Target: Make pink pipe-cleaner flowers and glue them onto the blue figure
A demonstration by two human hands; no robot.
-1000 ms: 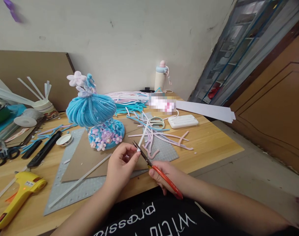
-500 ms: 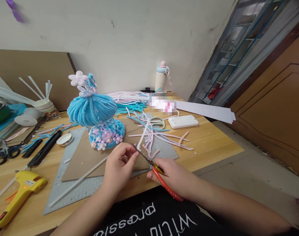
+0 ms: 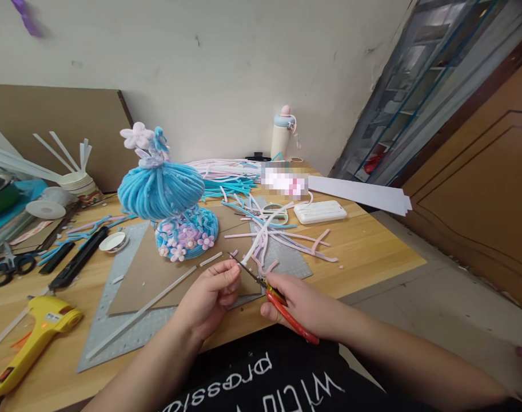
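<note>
My left hand (image 3: 213, 290) is closed, thumb and finger pinching the near end of a pale pipe cleaner (image 3: 261, 239). The pipe cleaner slants up and to the right, over other loose ones. In my right hand (image 3: 297, 303) are scissors (image 3: 293, 320) with red handles. Their dark blades lie at my left fingertips, across the pipe cleaner's end; how far apart the blades are is hard to make out. Beyond my left hand stands a fluffy blue pipe-cleaner lamp shape (image 3: 160, 191), with pink and lilac flowers around its base (image 3: 187, 237).
A brown board (image 3: 134, 286) lies on a grey cutting mat (image 3: 102, 337). A yellow glue gun (image 3: 50, 320), black-handled scissors (image 3: 12, 266) and a black cutter (image 3: 80, 260) are at left. Green-handled scissors (image 3: 282, 216), a white power bank-like box (image 3: 321, 212) and a bottle (image 3: 281, 137) stand farther back.
The far end of the held pipe cleaner has swung right. My left fingers have turned and curled slightly, baring a short white strip on the board. My right hand has barely moved.
</note>
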